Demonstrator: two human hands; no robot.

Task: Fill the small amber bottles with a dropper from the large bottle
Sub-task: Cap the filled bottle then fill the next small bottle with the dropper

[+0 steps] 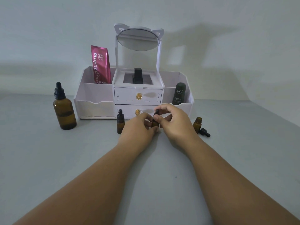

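On the grey table (48, 159), the large amber bottle (65, 111) is standing upright at far left, wearing its black dropper cap; behind it, a pink tube (101, 65) is leaning in the left compartment of a white organizer (94, 95); a capped small bottle (120, 122) is standing just left of the left hand (138, 127), whose fingers are curling round the body of a middle small bottle (155, 124) in front of the drawers; the right hand (175, 120) is pinching that bottle's black dropper top (156, 113) between thumb and fingertips; a dark green bottle (179, 94) is sitting in the organizer's right compartment; at right, an uncapped small bottle (197, 124) is standing with a loose dropper cap (204, 132) lying beside it.
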